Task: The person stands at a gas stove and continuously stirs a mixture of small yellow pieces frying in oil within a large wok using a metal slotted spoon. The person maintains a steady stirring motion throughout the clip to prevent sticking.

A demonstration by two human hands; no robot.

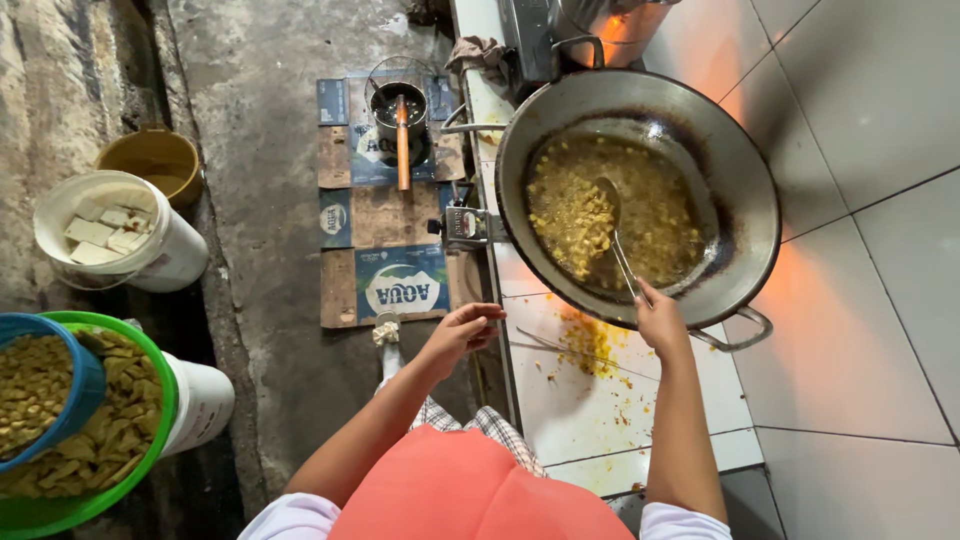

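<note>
A large dark wok (pixel 735 170) sits on a burner on the white tiled counter, holding hot oil with many yellow frying pieces (pixel 575 215). My right hand (pixel 660 318) grips the handle of a metal ladle (pixel 610 205) whose bowl rests in the oil. Beside the counter's edge, near the stove knob (pixel 462 226), my left hand (pixel 462 330) hovers with fingers loosely curled, holding nothing.
Yellow crumbs (pixel 588 345) litter the counter below the wok. Flattened cardboard (pixel 385 215) covers the floor, with a small pot and wooden handle (pixel 400 120) on it. A white bucket of white blocks (pixel 110 235), a brown tub (pixel 155 160) and green and blue baskets of fried pieces (pixel 90 430) stand at left.
</note>
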